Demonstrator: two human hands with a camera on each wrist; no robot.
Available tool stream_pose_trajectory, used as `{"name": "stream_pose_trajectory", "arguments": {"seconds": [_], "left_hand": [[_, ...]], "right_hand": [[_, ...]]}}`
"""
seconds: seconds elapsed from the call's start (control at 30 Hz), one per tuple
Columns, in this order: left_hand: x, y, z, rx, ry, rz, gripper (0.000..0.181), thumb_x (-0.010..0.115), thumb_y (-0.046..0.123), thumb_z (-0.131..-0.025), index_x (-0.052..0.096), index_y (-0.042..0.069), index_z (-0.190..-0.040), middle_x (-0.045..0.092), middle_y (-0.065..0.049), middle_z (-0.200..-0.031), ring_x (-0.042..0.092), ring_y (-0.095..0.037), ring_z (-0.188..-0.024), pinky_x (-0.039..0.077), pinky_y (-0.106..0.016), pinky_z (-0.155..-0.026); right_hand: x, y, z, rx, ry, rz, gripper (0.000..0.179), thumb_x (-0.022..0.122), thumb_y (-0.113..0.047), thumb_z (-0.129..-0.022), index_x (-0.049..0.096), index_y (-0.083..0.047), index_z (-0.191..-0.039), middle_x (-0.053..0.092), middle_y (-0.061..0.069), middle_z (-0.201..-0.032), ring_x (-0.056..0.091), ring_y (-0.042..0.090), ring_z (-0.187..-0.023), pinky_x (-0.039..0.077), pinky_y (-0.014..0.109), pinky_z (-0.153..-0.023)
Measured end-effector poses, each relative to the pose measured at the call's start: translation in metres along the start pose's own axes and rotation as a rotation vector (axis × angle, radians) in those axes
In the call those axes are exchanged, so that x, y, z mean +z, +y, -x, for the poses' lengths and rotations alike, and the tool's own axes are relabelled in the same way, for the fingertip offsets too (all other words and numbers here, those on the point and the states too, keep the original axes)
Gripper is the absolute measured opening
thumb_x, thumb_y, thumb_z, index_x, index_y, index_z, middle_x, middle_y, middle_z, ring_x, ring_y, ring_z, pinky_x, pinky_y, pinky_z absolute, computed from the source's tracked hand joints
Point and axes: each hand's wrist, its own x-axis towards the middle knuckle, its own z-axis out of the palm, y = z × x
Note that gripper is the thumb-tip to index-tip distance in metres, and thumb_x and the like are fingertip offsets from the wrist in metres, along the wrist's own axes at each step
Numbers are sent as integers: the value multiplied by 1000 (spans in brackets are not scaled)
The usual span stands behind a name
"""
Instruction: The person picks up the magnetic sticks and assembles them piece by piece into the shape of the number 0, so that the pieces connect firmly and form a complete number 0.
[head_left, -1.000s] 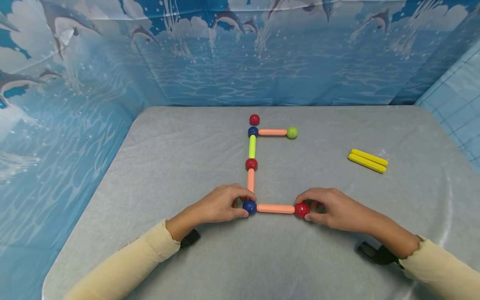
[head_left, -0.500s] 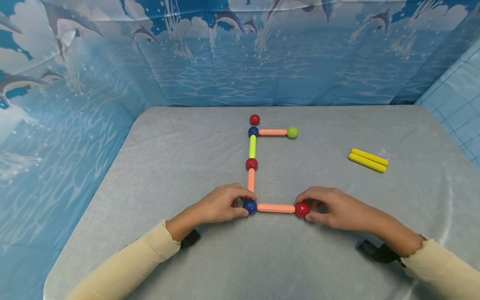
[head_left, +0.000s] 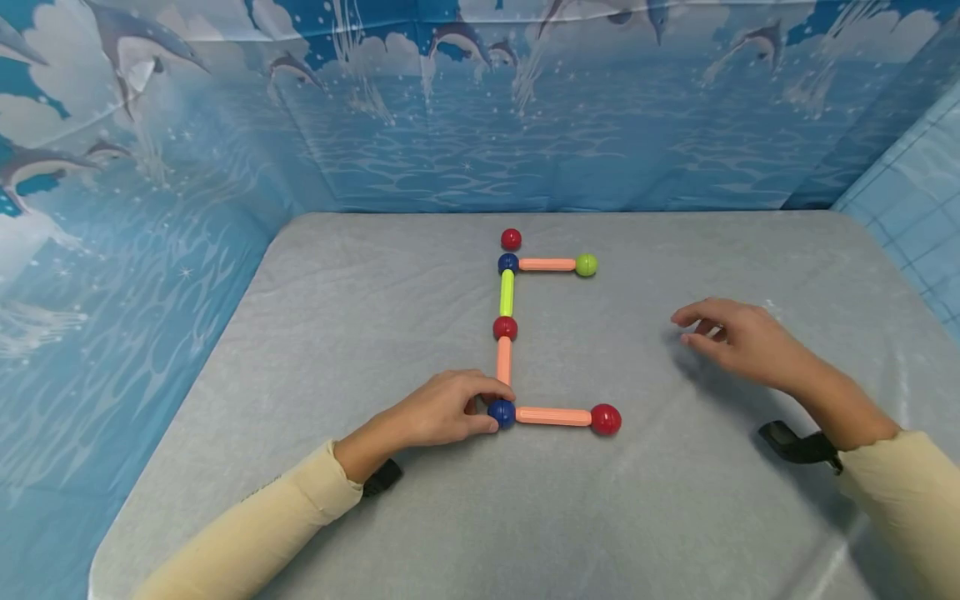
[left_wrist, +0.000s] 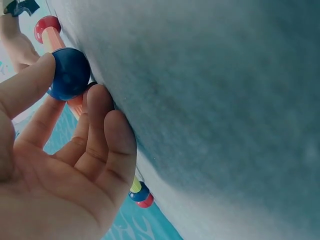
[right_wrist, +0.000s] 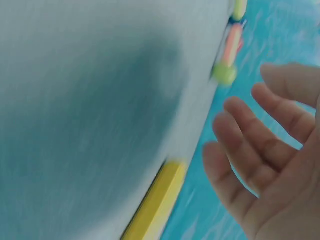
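With thumb and fingertips my left hand [head_left: 448, 408] pinches the blue ball [left_wrist: 71, 74] at the lower left corner of a frame of sticks and balls. From that ball an orange stick [head_left: 553, 416] runs right to a red ball [head_left: 606, 419]. Another orange stick [head_left: 504, 358] goes up to a second red ball [head_left: 506, 327]. My right hand [head_left: 738, 340] is raised over the right side of the table, fingers loosely bent and holding nothing. Yellow sticks [right_wrist: 157, 202] lie close by in the right wrist view, hidden behind this hand in the head view.
Above the middle red ball, a lime stick [head_left: 507, 293] leads to a blue ball [head_left: 508, 264]. An orange stick [head_left: 547, 264] joins that to a green ball [head_left: 587, 265]. One more red ball [head_left: 511, 239] sits behind. A dolphin-print curtain [head_left: 465, 150] borders the grey table [head_left: 360, 308].
My right hand has let go of the lower right red ball and moved up and right, over the yellow sticks. My left hand stays on the blue ball.
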Motion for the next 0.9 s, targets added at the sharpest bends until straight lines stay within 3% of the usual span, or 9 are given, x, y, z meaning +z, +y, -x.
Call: {"name": "stream_pose_trajectory", "arguments": {"seconds": [0.13, 0.3, 0.57, 0.9], "left_hand": [[0, -1, -1, 4, -9, 14, 35, 74, 15, -90, 68, 17, -124, 70, 0, -113, 58, -10, -86, 49, -22, -75], [-3, -3, -5, -3, -43, 37, 34, 74, 14, -89, 69, 18, -122, 70, 2, -109, 58, -11, -82, 50, -21, -71], [-7, -7, -10, -41, -86, 77, 34, 76, 14, -87, 70, 21, -120, 69, 4, -103, 59, -11, -82, 50, -21, -69], [-9, -8, -12, -24, -110, 103, 32, 74, 14, -89, 70, 18, -120, 69, 0, -103, 58, -12, -80, 49, -22, -68]], "right_hand": [[-3, 31, -2, 136, -17, 89, 27, 68, -1, -88, 67, 2, -114, 66, 20, -100, 61, 31, -85, 51, 46, -71], [-5, 54, 0, 278, -100, 163, 30, 64, -3, -89, 63, 9, -116, 61, 29, -102, 58, 38, -88, 48, 54, -75], [-8, 52, -2, 289, -154, 194, 31, 66, -6, -88, 64, 11, -113, 64, 28, -101, 60, 36, -86, 49, 54, -75], [-8, 42, -1, 326, -253, 210, 31, 64, -1, -85, 61, 12, -112, 62, 30, -103, 59, 38, -90, 49, 58, -80]]}}
